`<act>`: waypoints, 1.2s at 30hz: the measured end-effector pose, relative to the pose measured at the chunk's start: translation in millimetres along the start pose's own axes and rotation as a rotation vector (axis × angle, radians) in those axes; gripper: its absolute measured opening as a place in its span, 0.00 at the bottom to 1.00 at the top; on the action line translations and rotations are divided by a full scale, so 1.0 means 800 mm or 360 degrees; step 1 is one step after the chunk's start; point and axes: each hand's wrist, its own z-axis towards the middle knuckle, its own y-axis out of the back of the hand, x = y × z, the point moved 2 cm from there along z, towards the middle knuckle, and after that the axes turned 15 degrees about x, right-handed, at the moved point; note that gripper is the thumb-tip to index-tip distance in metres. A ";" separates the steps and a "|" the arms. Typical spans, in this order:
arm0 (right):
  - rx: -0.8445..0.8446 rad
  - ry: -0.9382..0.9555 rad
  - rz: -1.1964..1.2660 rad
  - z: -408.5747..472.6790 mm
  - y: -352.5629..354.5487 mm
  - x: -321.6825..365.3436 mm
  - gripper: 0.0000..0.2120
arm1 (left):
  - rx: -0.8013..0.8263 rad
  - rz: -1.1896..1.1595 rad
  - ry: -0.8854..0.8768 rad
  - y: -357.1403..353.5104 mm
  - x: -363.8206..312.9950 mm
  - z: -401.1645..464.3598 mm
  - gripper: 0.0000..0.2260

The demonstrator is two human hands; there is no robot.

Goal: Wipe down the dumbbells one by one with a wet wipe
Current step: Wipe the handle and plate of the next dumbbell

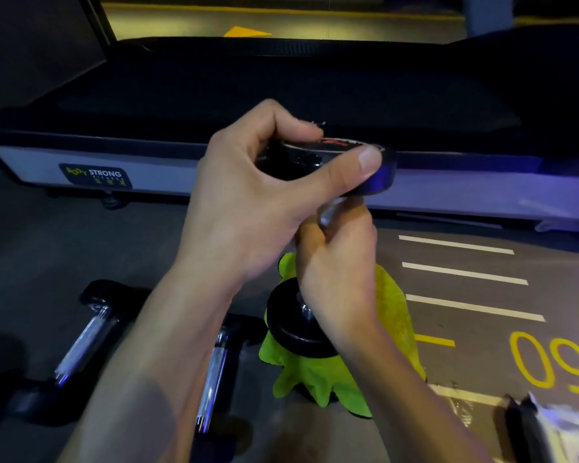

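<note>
I hold a black dumbbell [378,177] upright in mid-air at the centre of the view. My left hand [248,208] grips its top plate, thumb along the rim. My right hand [338,272] is curled round the chrome handle below, and its lower plate [288,322] shows under that hand. A bright green cloth [315,379] lies on the floor beneath the dumbbell. Whether my right hand also holds the cloth or a wipe I cannot tell.
Two more dumbbells [84,342] [214,379] lie on the floor at lower left. A treadmill deck [147,175] with a label runs across behind. White lines and yellow digits [545,362] mark the floor at right. A wipe packet [555,426] sits at lower right.
</note>
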 end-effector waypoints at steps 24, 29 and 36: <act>0.0815 -0.0007 0.0215 0.021 0.064 -0.005 0.29 | -0.0104 -0.0049 -0.0049 -0.016 0.014 0.000 0.18; 0.0887 0.0010 -0.0096 0.004 0.090 -0.020 0.11 | -0.0070 -0.0001 -0.0055 -0.030 0.009 0.006 0.17; 0.1024 -0.0261 -0.0448 -0.022 0.108 -0.024 0.12 | -0.0076 0.0007 -0.0065 -0.027 0.016 0.007 0.16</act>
